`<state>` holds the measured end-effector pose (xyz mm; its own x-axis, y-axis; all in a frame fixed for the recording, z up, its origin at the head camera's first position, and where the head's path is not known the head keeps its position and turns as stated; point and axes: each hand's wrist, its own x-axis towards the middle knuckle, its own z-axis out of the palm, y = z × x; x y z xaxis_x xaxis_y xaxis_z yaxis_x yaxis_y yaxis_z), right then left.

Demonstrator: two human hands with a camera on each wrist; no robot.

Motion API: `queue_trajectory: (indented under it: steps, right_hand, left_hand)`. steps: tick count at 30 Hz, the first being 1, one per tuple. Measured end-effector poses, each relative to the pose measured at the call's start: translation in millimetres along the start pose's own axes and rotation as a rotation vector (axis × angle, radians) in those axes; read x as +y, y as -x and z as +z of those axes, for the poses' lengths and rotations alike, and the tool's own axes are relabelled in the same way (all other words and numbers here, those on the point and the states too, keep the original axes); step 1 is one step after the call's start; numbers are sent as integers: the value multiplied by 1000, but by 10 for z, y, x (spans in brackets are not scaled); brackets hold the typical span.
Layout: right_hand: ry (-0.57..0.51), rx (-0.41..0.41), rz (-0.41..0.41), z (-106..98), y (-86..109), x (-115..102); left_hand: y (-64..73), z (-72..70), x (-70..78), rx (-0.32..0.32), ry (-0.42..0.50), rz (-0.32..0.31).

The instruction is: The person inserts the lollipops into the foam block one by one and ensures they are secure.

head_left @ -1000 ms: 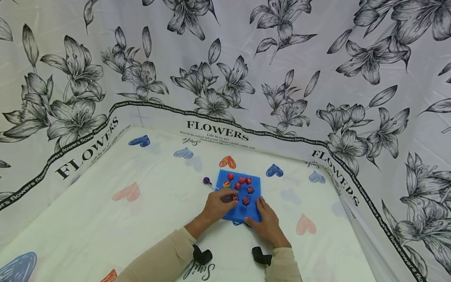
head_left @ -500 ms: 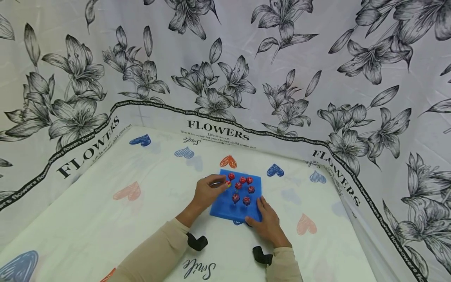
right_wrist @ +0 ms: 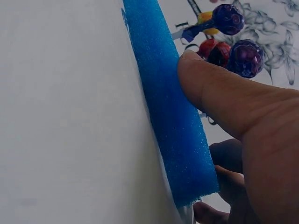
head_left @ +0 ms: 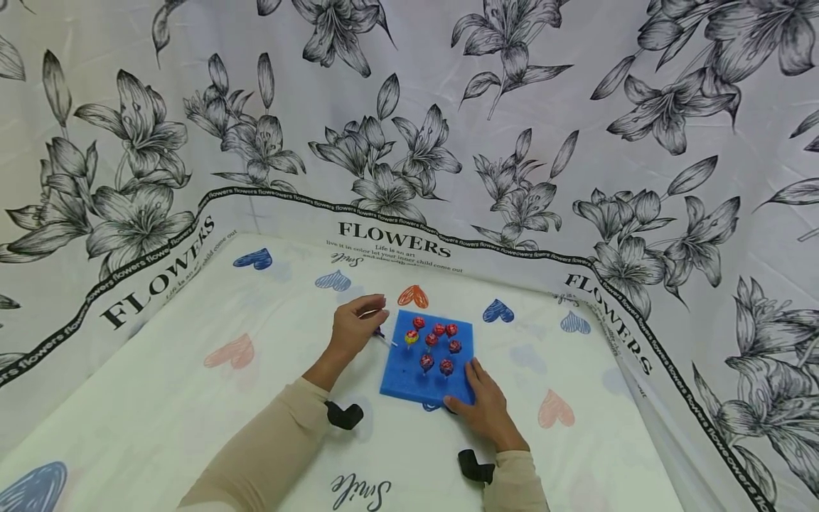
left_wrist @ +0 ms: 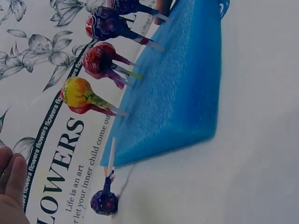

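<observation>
A blue foam block [head_left: 409, 380] lies on the table with several wrapped lollipops standing upright in it, mostly red and purple. One yellow lollipop [head_left: 411, 337] stands near its left edge. Beside that edge lies a purple lollipop [left_wrist: 104, 201], its white stick pointing toward the foam. My left hand [head_left: 355, 327] hovers just left of the block, partly covering the purple lollipop in the head view; the left wrist view shows its fingers apart from it. My right hand [head_left: 488, 402] holds the block's near right corner, thumb [right_wrist: 205, 84] on the near side and fingers along the right side.
A white cloth [head_left: 288, 320] printed with hearts covers the table. Flower-printed curtains [head_left: 409, 107] rise at the back and both sides. A black strap piece [head_left: 345, 414] hangs at the left wrist, and another black piece [head_left: 475, 466] at the right.
My left hand has moved from a lollipop in the foam's near part, up to the yellow one, then left off the block. The right hand stays at the corner.
</observation>
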<state>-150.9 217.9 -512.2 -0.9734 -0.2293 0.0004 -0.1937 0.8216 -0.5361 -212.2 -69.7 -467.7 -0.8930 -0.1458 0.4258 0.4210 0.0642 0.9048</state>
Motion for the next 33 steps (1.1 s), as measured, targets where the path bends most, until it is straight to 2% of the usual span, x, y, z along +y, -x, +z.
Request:
queue_trajectory:
  steps: [1,5,8,12,13,18,25,33]
  right_hand:
    - [0,-2,3,-2,0,0]
    - [1,-10,3,-4,-4,2]
    - [-9,-10,-1,3,-2,6]
    - [-16,-9,1,16,3,11]
    - [-16,-10,2,17,3,11]
    - [-10,-12,2,18,0,-6]
    - [-7,-15,9,15,8,-10]
    - [-13,-9,16,11,4,-3]
  left_hand:
    - [-9,-8,-11,3,-6,-6]
    - [9,-21,126,12,-67,-42]
    - [12,-24,23,29,-117,-64]
    - [-17,-23,-318,51,-173,-85]
    - [-15,-21,-343,48,-188,-92]
    - [-13,-19,-461,31,-276,-138]
    - [31,-10,-563,-24,-488,-182]
    - [42,34,-551,-56,-558,-179]
